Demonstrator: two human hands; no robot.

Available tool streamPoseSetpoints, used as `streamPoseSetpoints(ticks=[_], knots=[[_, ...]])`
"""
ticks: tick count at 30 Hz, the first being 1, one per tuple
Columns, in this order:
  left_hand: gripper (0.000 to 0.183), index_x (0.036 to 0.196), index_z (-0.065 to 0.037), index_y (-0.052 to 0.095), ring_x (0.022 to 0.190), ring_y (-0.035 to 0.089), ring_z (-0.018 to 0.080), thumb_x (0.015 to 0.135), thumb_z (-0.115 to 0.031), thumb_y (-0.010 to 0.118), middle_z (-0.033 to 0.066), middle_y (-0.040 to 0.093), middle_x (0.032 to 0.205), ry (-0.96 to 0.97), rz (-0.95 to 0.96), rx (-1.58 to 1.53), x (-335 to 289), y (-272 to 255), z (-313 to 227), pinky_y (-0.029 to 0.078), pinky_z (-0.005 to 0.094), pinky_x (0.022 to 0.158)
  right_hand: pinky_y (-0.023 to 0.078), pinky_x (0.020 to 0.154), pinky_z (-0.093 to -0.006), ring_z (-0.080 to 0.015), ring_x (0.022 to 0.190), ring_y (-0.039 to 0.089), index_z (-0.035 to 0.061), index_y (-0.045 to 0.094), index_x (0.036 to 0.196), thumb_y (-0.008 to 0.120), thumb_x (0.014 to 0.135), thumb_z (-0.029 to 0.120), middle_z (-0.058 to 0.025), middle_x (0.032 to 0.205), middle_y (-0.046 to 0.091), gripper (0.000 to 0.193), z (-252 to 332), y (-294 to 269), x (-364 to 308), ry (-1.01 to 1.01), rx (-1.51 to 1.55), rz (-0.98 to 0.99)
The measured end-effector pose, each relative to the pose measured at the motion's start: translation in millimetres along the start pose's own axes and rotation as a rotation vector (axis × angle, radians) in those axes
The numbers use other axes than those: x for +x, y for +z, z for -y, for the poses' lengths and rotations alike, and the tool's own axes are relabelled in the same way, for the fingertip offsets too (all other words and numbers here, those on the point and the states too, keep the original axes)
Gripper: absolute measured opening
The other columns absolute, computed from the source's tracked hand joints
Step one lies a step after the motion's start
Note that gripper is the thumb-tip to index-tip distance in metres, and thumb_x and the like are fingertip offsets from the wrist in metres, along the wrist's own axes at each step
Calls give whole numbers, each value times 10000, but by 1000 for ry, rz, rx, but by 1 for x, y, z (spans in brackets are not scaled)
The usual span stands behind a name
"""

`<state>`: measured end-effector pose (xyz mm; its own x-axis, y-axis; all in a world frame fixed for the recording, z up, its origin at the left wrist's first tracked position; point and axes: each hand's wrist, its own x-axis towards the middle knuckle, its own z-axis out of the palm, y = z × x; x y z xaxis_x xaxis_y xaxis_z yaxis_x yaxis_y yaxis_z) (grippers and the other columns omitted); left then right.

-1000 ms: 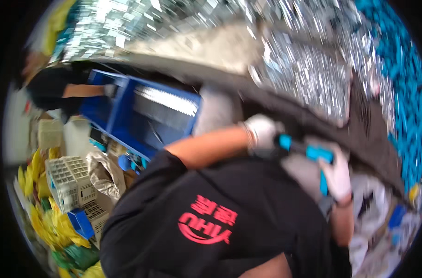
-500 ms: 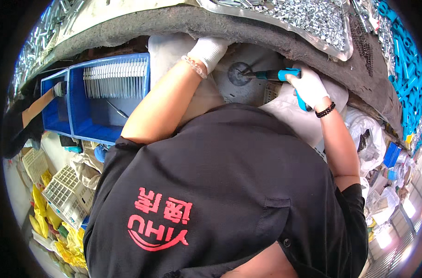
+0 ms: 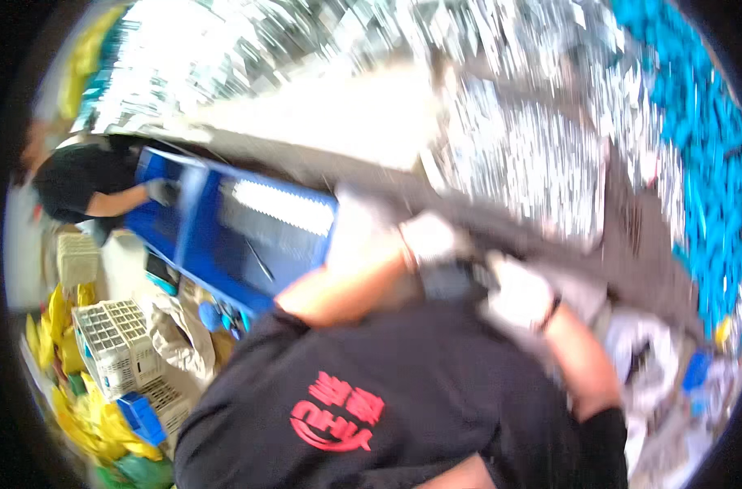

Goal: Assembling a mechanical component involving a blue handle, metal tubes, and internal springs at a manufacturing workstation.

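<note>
My left hand, in a white glove, is just past the near edge of the workbench, its fingers smeared by motion. Close to its right is my right hand, also white-gloved and blurred, with its fingertips toward the left one. Something dark lies between the two hands, too blurred to name. A blue bin stands left of my left forearm. Inside it is a row of thin pale pieces and a slim dark pen-like tool.
Loose shiny metal parts and blue parts cover the bench. At left, a co-worker's gloved hand reaches into the bin's far section. Cream crates and yellow bags lie lower left, a white bag at right.
The whole view has swung and blurred. My hands have come closer together. The blue-and-black tool with an angled handle, earlier in my right hand, cannot be made out now.
</note>
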<state>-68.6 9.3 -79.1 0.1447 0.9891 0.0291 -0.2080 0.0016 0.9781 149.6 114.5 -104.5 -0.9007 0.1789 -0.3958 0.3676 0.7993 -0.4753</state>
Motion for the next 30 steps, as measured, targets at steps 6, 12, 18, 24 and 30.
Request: streamPoseSetpoints(ticks=[6, 12, 18, 24, 30], knots=[[307, 973, -36, 731, 827, 709, 376, 741, -229, 673, 205, 722, 896, -299, 89, 1075, 19, 73, 129, 567, 463, 740, 565, 819, -458, -378, 940, 705, 81, 755, 927, 598, 837, 296, -206, 995, 726, 282, -73, 111, 33, 205, -267, -51], [283, 980, -61, 720, 879, 686, 393, 729, -189, 694, 200, 716, 910, -387, 109, 1022, 23, 55, 133, 538, 474, 773, 540, 881, -476, -384, 1002, 679, 82, 710, 1018, 625, 821, 328, -206, 1056, 710, 326, -13, 53, 21, 416, -207, 55], [293, 978, -61, 714, 881, 681, 393, 712, -184, 702, 201, 713, 904, -363, 77, 967, 30, 52, 141, 536, 452, 775, 543, 858, -482, -379, 992, 685, 76, 706, 1034, 607, 836, 300, -210, 1036, 713, 314, -18, 46, 19, 370, -210, 68], [296, 935, -66, 740, 873, 708, 335, 662, -183, 739, 177, 729, 901, -330, 56, 953, 32, 58, 178, 546, 432, 775, 538, 837, -510, -426, 934, 672, 54, 735, 911, 660, 743, 276, -246, 944, 700, 288, -16, 51, 12, 304, -115, 5], [248, 902, -64, 741, 865, 706, 337, 678, -170, 728, 168, 729, 880, -409, 60, 986, 11, 44, 171, 551, 429, 783, 552, 785, -496, -423, 867, 682, 33, 715, 805, 729, 663, 272, -237, 840, 699, 278, 7, 54, 32, 219, -135, -58]])
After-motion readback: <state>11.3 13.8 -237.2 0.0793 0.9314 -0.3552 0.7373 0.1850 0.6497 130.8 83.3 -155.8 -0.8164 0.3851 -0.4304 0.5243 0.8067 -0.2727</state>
